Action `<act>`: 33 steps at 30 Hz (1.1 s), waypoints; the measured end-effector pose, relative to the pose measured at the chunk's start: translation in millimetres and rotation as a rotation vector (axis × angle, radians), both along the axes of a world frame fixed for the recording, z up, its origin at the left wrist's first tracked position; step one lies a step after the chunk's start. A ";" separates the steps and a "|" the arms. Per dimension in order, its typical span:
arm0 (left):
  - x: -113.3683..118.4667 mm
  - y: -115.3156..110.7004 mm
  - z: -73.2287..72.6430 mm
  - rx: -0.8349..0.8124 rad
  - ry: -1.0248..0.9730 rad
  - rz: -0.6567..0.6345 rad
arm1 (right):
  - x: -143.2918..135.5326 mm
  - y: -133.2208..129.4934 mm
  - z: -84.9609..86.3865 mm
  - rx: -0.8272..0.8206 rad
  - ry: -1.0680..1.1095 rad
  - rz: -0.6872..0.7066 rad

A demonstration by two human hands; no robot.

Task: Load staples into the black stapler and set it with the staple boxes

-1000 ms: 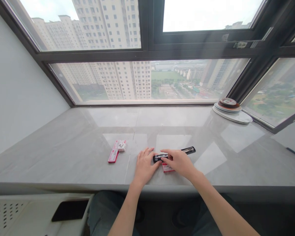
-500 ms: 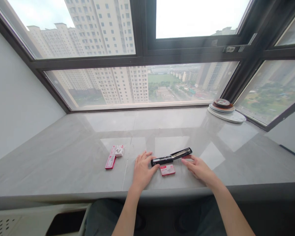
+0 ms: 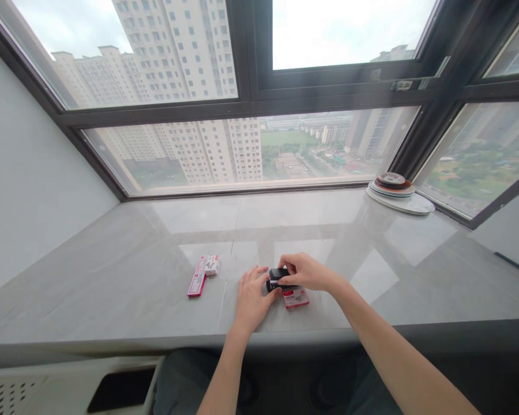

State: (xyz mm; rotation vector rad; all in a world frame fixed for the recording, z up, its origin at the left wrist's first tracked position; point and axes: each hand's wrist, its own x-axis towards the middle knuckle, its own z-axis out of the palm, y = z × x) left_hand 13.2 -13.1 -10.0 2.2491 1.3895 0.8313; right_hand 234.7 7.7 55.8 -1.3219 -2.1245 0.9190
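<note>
A black stapler (image 3: 277, 274) lies on the grey stone sill, its upper arm now folded over the base. At its left end, my left hand (image 3: 251, 300) grips the base between thumb and fingers. From the right, my right hand (image 3: 306, 272) reaches over the stapler and holds its upper arm, hiding much of it. Just in front of the stapler, partly beneath my right hand, is a small red and white box (image 3: 296, 298), lying flat.
To the left lie several small pink and white boxes (image 3: 196, 285), touching one another. A stack of round plates or lids (image 3: 400, 200) stands in the back right corner. Dark-framed windows (image 3: 246, 109) border the stone sill (image 3: 125, 276).
My right hand has moved left and swung the stapler's upper arm over onto its base. The left hand keeps its place at the stapler's left end.
</note>
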 end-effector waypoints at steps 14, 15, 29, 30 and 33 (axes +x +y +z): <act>28.5 -30.7 51.1 0.038 0.085 -0.581 | 50.4 1.5 -33.6 -0.041 0.069 -0.379; 24.6 -28.0 52.2 0.014 0.098 -0.577 | 52.0 -3.1 -39.2 -0.069 0.129 -0.402; -8.5 -9.1 31.8 -0.151 -0.043 -0.224 | -19.7 -56.4 -66.7 -0.231 0.585 -0.496; -9.7 -10.0 31.7 -0.142 -0.058 -0.230 | -21.9 -57.1 -65.3 -0.218 0.582 -0.517; -32.9 -10.1 31.6 -0.041 -0.072 -0.066 | -24.4 -61.2 -62.7 -0.201 0.617 -0.608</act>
